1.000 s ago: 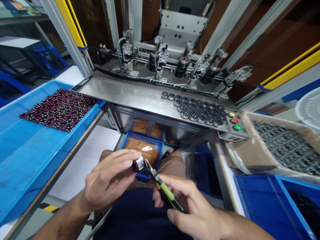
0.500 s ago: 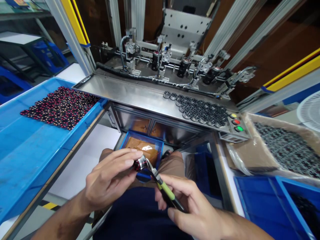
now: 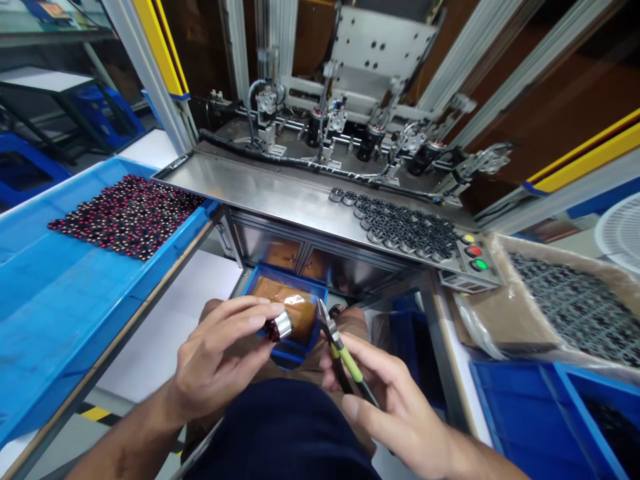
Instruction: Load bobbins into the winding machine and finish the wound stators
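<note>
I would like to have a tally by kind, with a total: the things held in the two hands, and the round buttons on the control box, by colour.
Pliers, in the right hand: 1
Silver-and-dark part, in the left hand: 1
Yellow button: 1
Red button: 1
Green button: 1
Total: 5

No words, brands or numbers are coming through legibly. Floor tape at lower left is showing yellow-and-black warning stripes. The pale front panel below the coloured push-buttons is carrying marks too small to read. A colourful item at upper left is blurring past reading.
</note>
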A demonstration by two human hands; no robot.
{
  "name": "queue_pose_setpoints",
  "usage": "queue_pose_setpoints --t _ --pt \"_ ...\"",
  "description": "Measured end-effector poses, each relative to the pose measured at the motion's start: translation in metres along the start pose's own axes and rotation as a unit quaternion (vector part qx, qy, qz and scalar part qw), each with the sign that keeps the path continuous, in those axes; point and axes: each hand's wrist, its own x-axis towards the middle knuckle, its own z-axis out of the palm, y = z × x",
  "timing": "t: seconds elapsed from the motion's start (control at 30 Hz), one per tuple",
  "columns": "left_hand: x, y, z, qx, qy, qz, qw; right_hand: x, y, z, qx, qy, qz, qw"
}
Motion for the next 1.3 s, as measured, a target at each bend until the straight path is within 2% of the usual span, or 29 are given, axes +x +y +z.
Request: queue_pose_setpoints --t 0.1,0.2,0.3,0.43,0.5,0.57,0.6,0.67,0.73,0.8,0.9,1.0,1.13,1.23,1.3 --pt "-0.008 -0.003 0.0 -0.084 0.068 -0.089 0.99 0.0 0.004 -0.003 0.012 0.015 0.006 1.0" --pt "-0.018 -0.007 -0.013 -0.177 0.131 -0.238 0.946 0.005 0.005 -0.005 0.003 0.02 0.037 0.999" --pt "-0.036 -0.015 -0.041 -0.193 0.163 -0.341 0.905 0.014 0.009 -0.006 -0.013 0.014 0.051 0.999" --pt "-0.064 -0.022 -0.097 -0.107 0.197 -0.381 0.897 0.041 0.01 -0.012 -0.087 -0.015 0.069 0.994" --pt "-0.07 -0.027 -0.128 -0.048 0.204 -0.378 0.902 0.075 0.003 -0.022 -0.167 -0.023 0.047 0.985" --pt "-0.071 -0.038 -0.161 0.039 0.196 -0.382 0.902 0.128 -0.007 -0.032 -0.267 0.004 -0.018 0.964" --pt "-0.07 -0.047 -0.178 0.095 0.183 -0.389 0.898 0.161 -0.013 -0.035 -0.324 0.032 -0.06 0.944" --pt "-0.068 -0.071 -0.206 0.213 0.124 -0.394 0.885 0.229 -0.021 -0.037 -0.457 0.079 -0.143 0.875" --pt "-0.066 -0.1 -0.224 0.297 0.034 -0.377 0.876 0.291 -0.023 -0.032 -0.558 0.096 -0.168 0.807" --pt "-0.066 -0.13 -0.23 0.313 -0.024 -0.367 0.876 0.337 -0.018 -0.024 -0.611 0.094 -0.141 0.773" --pt "-0.066 -0.167 -0.22 0.283 -0.091 -0.351 0.888 0.373 -0.002 -0.015 -0.64 0.082 -0.123 0.754" --pt "-0.064 -0.192 -0.207 0.252 -0.151 -0.326 0.898 0.387 0.014 -0.015 -0.651 0.07 -0.163 0.738" --pt "-0.056 -0.211 -0.199 0.222 -0.211 -0.29 0.907 0.393 0.026 -0.023 -0.641 0.073 -0.209 0.734" --pt "-0.049 -0.22 -0.196 0.213 -0.236 -0.255 0.913 0.394 0.026 -0.026 -0.644 0.075 -0.206 0.733" --pt "-0.046 -0.225 -0.194 0.238 -0.233 -0.223 0.916 0.395 0.025 -0.026 -0.646 0.074 -0.205 0.732"
